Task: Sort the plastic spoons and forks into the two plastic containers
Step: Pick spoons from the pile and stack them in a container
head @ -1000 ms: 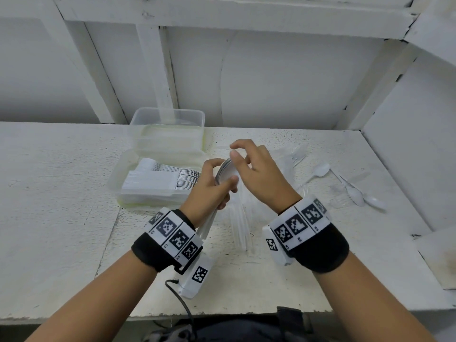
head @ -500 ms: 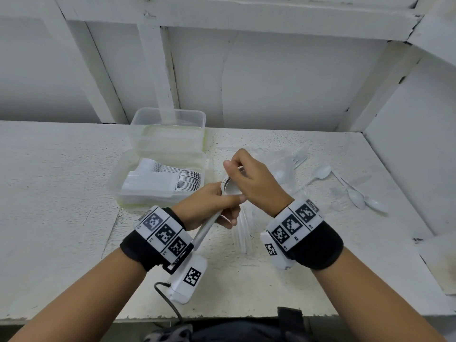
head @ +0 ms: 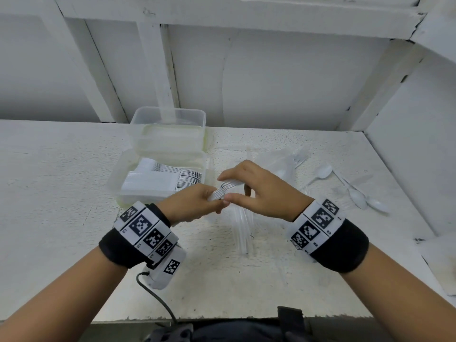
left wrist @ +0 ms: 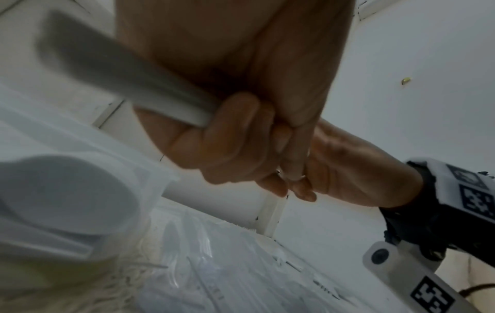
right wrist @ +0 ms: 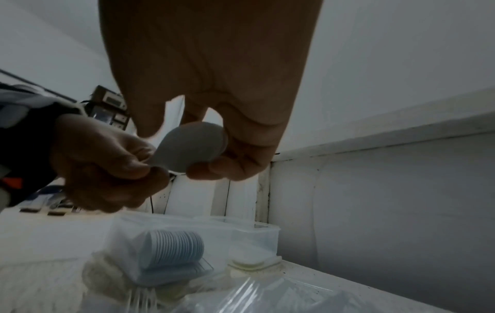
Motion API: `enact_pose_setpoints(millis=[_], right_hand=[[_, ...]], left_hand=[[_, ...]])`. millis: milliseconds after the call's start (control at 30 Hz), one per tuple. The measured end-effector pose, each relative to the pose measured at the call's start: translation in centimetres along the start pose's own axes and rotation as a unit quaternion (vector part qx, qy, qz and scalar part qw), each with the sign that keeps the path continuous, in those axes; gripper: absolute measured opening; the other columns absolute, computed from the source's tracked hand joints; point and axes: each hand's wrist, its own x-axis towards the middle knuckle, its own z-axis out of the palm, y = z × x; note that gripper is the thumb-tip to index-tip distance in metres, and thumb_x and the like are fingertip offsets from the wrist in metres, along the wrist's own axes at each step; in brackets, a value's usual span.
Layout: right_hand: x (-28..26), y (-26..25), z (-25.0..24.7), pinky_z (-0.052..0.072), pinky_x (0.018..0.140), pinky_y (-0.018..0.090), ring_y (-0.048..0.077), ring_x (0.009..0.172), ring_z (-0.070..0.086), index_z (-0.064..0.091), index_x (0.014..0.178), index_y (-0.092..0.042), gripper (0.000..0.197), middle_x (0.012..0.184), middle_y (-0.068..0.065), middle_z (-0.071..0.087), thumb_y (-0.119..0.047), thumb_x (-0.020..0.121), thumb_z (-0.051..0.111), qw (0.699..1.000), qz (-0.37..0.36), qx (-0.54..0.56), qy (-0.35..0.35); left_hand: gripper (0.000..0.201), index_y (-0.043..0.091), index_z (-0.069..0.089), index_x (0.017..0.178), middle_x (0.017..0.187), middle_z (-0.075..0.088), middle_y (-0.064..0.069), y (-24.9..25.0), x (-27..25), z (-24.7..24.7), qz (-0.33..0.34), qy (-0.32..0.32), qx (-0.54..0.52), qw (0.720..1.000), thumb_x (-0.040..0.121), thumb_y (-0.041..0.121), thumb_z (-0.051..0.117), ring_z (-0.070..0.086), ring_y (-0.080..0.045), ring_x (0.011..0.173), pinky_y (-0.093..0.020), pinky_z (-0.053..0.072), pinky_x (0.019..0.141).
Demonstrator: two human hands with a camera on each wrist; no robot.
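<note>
A stack of white plastic spoons [head: 225, 190] is held above the table between both hands. My left hand [head: 195, 203] grips the handles [left wrist: 128, 84]. The thumb and fingers of my right hand [head: 254, 188] pinch the stacked bowls [right wrist: 192, 148]. The near clear container [head: 116, 178] holds a long row of nested spoons [head: 160, 180] and sits just left of the hands. Behind it stands the far clear container [head: 167, 114], which looks empty. Loose spoons [head: 320, 172] lie at the right, and forks [head: 299, 157] lie in clear wrap behind the right hand.
Clear plastic wrappers [head: 243, 228] lie on the white table [head: 49, 193] under the hands. Two more spoons [head: 357, 198] rest near the right wall. White walls close the back and right. A cable [head: 153, 292] hangs from the left wrist camera at the front edge.
The spoon stack has tipped from nearly upright to lying almost level. My wrists have spread apart, and the right hand now pinches the bowls from the sides.
</note>
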Motion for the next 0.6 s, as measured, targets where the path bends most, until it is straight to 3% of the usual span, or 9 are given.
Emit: enact_pose_setpoints(millis=[100,167,233,367,467,533,600], right_hand=[[0.0,0.6,0.0,0.043,0.074,0.026,0.012,0.078,0.05,0.06,0.117,-0.018,0.03,0.094,0.003,0.055,-0.022,0.09,0.05,0.999,-0.022,-0.026,0.02],[0.0,0.9,0.0,0.039,0.074,0.022,0.014,0.082,0.051,0.062,0.114,-0.014,0.032,0.092,0.006,0.059,-0.019,0.086,0.045,0.999,-0.013,-0.027,0.043],[-0.1,1.2,0.0,0.038,0.073,0.019,0.015,0.083,0.053,0.062,0.111,-0.013,0.032,0.093,0.007,0.062,-0.02,0.087,0.043,0.997,-0.005,-0.023,0.074],[-0.1,1.4,0.0,0.045,0.073,0.028,0.019,0.083,0.056,0.061,0.112,-0.015,0.032,0.094,0.006,0.062,-0.027,0.09,0.041,0.995,0.018,-0.032,0.093],[0.3,1.0,0.5,0.048,0.076,0.037,0.023,0.093,0.057,0.063,0.11,-0.015,0.036,0.103,0.004,0.063,-0.029,0.087,0.039,0.99,-0.027,-0.112,0.083],[0.8,0.4,1.1,0.046,0.076,0.041,0.026,0.1,0.058,0.064,0.109,-0.015,0.038,0.108,0.003,0.063,-0.029,0.083,0.04,0.982,-0.073,-0.162,0.063],[1.6,-0.1,1.6,0.047,0.071,0.038,0.024,0.096,0.061,0.065,0.107,-0.016,0.037,0.103,0.0,0.066,-0.032,0.084,0.041,0.969,-0.114,-0.216,0.044]], left_hand=[[0.021,0.017,0.052,0.087,0.064,0.049,0.006,-0.3,0.2,-0.7,0.019,0.014,0.04,0.999,0.088,0.037,0.061,0.042,-0.001,0.043,-0.009,0.031,0.04],[0.017,0.024,0.049,0.084,0.067,0.056,0.009,-0.5,0.1,-1.3,0.029,0.011,0.024,0.999,0.087,0.036,0.062,0.048,0.002,0.046,-0.008,0.036,0.045],[0.014,0.031,0.048,0.081,0.07,0.058,0.01,-0.9,-0.2,-2.1,0.049,0.018,0.078,0.996,0.089,0.038,0.058,0.05,0.003,0.055,-0.01,0.039,0.052],[0.022,0.038,0.042,0.074,0.068,0.05,0.013,-2.0,-1.0,-3.5,0.095,0.053,0.174,0.979,0.094,0.034,0.05,0.049,0.006,0.064,-0.013,0.037,0.06],[0.014,0.03,0.049,0.081,0.067,0.048,0.014,-2.6,-1.2,-3.6,0.131,0.07,0.211,0.966,0.095,0.034,0.049,0.048,0.0,0.064,-0.016,0.035,0.06],[0.025,0.021,0.055,0.089,0.072,0.054,0.011,-3.3,-0.9,-3.8,0.144,0.078,0.207,0.965,0.093,0.044,0.047,0.05,-0.004,0.066,-0.023,0.039,0.064],[0.057,0.016,0.061,0.1,0.084,0.063,0.006,-3.9,-0.5,-4.1,0.159,0.082,0.2,0.963,0.083,0.064,0.036,0.056,-0.01,0.076,-0.028,0.044,0.071]])
